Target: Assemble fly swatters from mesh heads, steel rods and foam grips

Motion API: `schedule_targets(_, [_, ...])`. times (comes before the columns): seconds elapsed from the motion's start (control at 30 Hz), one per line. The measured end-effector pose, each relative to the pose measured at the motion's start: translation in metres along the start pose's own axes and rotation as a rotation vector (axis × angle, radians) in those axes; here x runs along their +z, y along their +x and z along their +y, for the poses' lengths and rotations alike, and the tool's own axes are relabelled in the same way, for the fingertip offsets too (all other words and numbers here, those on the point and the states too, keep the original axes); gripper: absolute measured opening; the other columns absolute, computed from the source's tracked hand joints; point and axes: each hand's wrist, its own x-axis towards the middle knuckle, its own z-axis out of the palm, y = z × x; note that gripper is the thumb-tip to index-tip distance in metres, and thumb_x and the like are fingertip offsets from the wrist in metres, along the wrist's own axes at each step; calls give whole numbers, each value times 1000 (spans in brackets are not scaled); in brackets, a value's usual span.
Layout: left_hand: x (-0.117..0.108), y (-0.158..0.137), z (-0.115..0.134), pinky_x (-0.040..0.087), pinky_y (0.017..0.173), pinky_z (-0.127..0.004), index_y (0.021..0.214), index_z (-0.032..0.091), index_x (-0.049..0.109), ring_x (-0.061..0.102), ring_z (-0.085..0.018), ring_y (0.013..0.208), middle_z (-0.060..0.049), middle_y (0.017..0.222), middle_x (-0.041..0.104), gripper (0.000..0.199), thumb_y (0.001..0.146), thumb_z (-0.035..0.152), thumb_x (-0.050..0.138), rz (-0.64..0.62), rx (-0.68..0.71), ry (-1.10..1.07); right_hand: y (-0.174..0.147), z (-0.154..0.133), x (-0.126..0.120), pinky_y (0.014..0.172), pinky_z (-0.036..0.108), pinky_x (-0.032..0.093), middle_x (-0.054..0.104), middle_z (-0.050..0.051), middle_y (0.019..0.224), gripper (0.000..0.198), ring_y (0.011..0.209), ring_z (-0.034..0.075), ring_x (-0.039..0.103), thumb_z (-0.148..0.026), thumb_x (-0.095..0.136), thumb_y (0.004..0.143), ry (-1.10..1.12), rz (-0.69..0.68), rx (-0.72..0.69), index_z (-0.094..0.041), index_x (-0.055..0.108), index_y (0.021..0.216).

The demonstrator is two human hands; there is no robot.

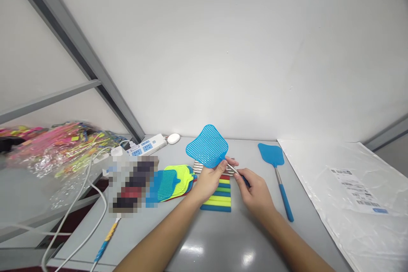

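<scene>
A blue fly swatter (208, 146) with a perforated head is held up over the table between both hands. My left hand (213, 178) pinches it at the neck, where the head meets the metal rod. My right hand (253, 189) grips the lower rod and the dark blue handle, much of which the fingers hide. Below the hands lie a row of metal rods (199, 165) and a stack of coloured handle tubes (216, 204) in blue, yellow, green and red. Left of them, loose swatter heads (180, 178) in yellow, blue and red lie piled.
Another blue fly swatter (280, 182) lies at right, beside a white plastic sheet (353, 195) with a label. A power strip (148, 146), a white oval object (174, 138) and a cable (103, 204) are at left. Bagged colourful items (63, 144) lie beyond the table's left edge.
</scene>
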Motion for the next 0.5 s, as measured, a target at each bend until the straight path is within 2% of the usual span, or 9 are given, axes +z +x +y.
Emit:
schedule_targets(0.1, [3,-2,-4,41,103,-36,98,20,73,60,-24,112,-7,109,71,34,92,47,53,1,-45,-8,0,5,-3,60,30,41,69,4,79,26,66,19,60,-40,46,96,-96,-16,53,-22,64,91])
schedule_targets(0.27, [6,-3,-7,43,101,-35,100,22,75,61,-23,109,-6,111,71,29,87,45,62,-25,-92,-45,2,3,-5,74,33,46,71,6,105,31,90,24,66,-40,41,97,-22,-79,43,-28,61,118])
schedule_targets(0.3, [6,-4,-7,45,98,-35,100,22,75,62,-23,106,-6,109,72,29,87,45,62,-28,-102,-49,2,2,-4,73,33,46,72,6,101,31,88,24,66,-41,41,97,41,-101,55,-27,63,113])
schedule_targets(0.37, [6,-3,-7,48,91,-34,98,20,75,65,-22,95,-7,106,72,32,88,47,60,-63,-129,-68,3,-2,-2,61,29,45,68,3,73,34,67,20,64,-47,41,96,242,-176,150,-23,64,91])
schedule_targets(0.43, [7,-3,-7,50,85,-34,96,18,74,66,-20,84,-9,103,72,34,89,48,58,-103,-149,-108,3,-5,-2,42,25,36,49,-4,47,42,39,12,44,-56,41,94,520,-308,329,-22,56,74])
schedule_targets(0.5, [7,-3,-8,50,82,-34,93,18,72,65,-18,74,-8,97,73,34,89,48,57,-119,-157,-154,3,-6,-3,32,22,25,33,-10,38,45,28,8,23,-61,42,92,766,-438,487,-22,51,72])
